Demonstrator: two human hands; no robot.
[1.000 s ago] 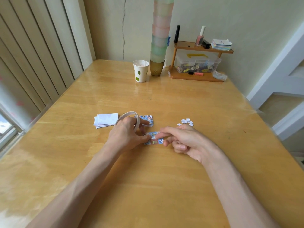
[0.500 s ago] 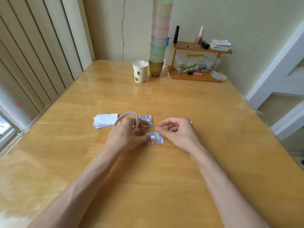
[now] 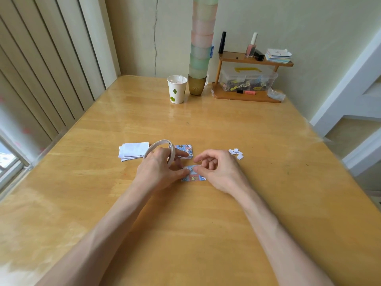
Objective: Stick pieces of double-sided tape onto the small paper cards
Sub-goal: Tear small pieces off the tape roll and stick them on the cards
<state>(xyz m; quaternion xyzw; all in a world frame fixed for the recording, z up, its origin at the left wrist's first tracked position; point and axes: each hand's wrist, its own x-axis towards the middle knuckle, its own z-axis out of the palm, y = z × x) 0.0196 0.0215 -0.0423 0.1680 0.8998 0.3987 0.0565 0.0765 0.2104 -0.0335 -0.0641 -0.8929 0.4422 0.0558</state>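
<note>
A glossy wooden table (image 3: 226,131) in a pale room corner; at its centre, a patterned paper card (image 3: 193,178) lies flat between two hands held close together. The left hand (image 3: 158,172), fingers hooked through a tape roll (image 3: 157,143), presses the card's left edge; the right hand (image 3: 218,172) rests its thumb on the card's top, fingers curled, and whether it pinches anything cannot be told. More cards (image 3: 183,148) lie stacked just behind, white scraps (image 3: 236,153) to the right.

One head-worn view.
It looks forward and down along the wooden table (image 3: 226,131), toward the wall (image 3: 268,21) beyond it.
</note>
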